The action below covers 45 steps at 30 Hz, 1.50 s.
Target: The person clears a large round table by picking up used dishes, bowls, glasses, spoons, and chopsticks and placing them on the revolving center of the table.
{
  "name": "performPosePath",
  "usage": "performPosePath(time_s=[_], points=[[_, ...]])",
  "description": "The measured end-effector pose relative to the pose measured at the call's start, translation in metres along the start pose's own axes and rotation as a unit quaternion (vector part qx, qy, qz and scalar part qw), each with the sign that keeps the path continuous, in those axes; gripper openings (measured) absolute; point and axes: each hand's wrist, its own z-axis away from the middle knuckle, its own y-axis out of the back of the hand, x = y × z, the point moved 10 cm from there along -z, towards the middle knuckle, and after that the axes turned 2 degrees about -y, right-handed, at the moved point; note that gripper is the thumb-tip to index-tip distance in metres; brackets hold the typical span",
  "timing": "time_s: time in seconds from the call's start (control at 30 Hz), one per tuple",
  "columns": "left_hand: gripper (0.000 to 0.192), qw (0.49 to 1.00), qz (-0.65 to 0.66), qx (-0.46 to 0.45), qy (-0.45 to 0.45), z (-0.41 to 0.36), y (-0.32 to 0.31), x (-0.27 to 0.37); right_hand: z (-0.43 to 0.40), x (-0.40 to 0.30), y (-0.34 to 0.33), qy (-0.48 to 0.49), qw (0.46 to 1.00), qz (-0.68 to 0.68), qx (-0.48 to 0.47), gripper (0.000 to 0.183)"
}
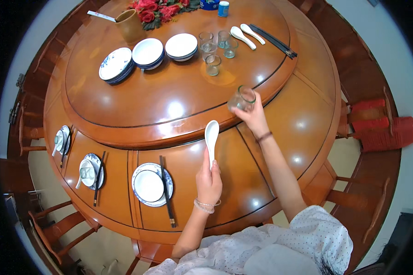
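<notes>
A white soup spoon [211,137] stands upright in my left hand [209,182], bowl end up, above the table's outer ring. My right hand [253,115] grips a clear drinking glass [241,99] over the rim of the raised turntable [151,137]. Left of my left hand, a blue-and-white plate [136,187] carries a white bowl [149,186]. Black chopsticks [167,192] lie across that plate's right side. Several more glasses [212,65] stand on the turntable beyond my right hand.
The turntable holds stacked plates [115,64], two stacks of bowls [148,51] [181,45], white spoons [243,37], black chopsticks [273,39], a brown holder [129,25] and red flowers [158,10]. Two place settings [93,168] [64,137] with glasses lie leftward. Wooden chairs [60,227] ring the table.
</notes>
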Motion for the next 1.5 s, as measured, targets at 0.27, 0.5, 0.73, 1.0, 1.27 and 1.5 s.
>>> performPosePath(time_s=[0.27, 0.5, 0.73, 1.0, 1.27, 1.5], points=[[0.043, 0.999, -0.020, 0.034, 0.021, -0.010, -0.047, 0.003, -0.140, 0.025, 0.055, 0.055, 0.936, 0.344, 0.047, 0.062], [0.043, 0.997, -0.023, 0.065, 0.037, -0.043, -0.060, 0.003, -0.171, 0.052, 0.068, 0.051, 0.933, 0.351, 0.066, 0.065], [0.043, 0.998, 0.001, 0.050, 0.022, -0.057, -0.080, -0.001, -0.116, 0.046, 0.056, 0.098, 0.883, 0.458, -0.008, 0.089], [0.043, 0.990, 0.118, 0.049, 0.066, -0.060, -0.097, -0.001, -0.082, 0.044, 0.041, 0.114, 0.773, 0.624, -0.012, 0.084], [0.042, 0.983, 0.155, 0.052, 0.079, -0.070, -0.085, 0.002, -0.060, 0.035, 0.008, 0.136, 0.825, 0.548, -0.027, 0.066], [0.037, 0.978, 0.187, 0.080, 0.049, -0.081, -0.083, -0.025, -0.007, 0.054, 0.007, -0.120, 0.987, -0.064, -0.088, 0.032]])
